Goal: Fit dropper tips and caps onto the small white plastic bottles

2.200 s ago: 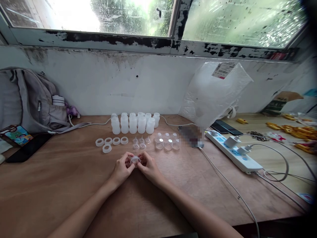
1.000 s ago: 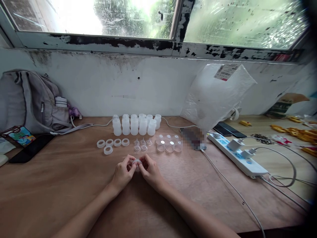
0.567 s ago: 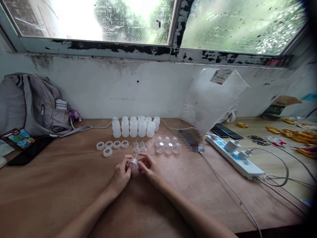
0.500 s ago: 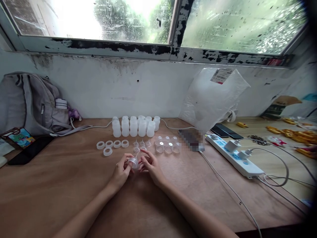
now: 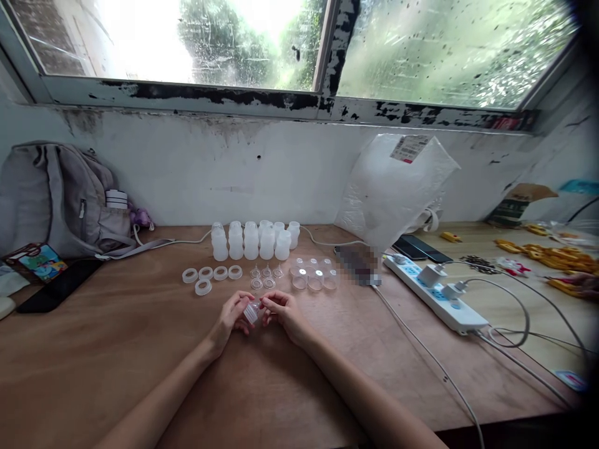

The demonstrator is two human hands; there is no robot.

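Note:
My left hand [image 5: 233, 315] is closed around a translucent screw ring [image 5: 251, 312], tilted over the wooden table. At its right side, the fingers of my right hand [image 5: 283, 312] pinch a clear nipple [image 5: 260, 304] that pokes out of the ring; the fingertips partly cover it. Beyond my hands, several clear nipples [image 5: 266, 274] stand on the table. White screw rings [image 5: 203, 286] lie to their left, and clear domed caps [image 5: 315, 281] stand to the right. Frosted baby bottles [image 5: 251, 243] are grouped behind them.
Along the right run a white power strip [image 5: 435, 290] with chargers and a cable [image 5: 423, 352]. Dark phones [image 5: 423, 248] and a plastic bag [image 5: 393, 187] are behind it. A grey backpack [image 5: 60, 193] and a black phone [image 5: 60, 285] are at left. Yellow parts [image 5: 547, 254] lie far right.
The ring has tipped over in my left hand. My right fingers have lowered and drawn together on the nipple. The view has shifted slightly.

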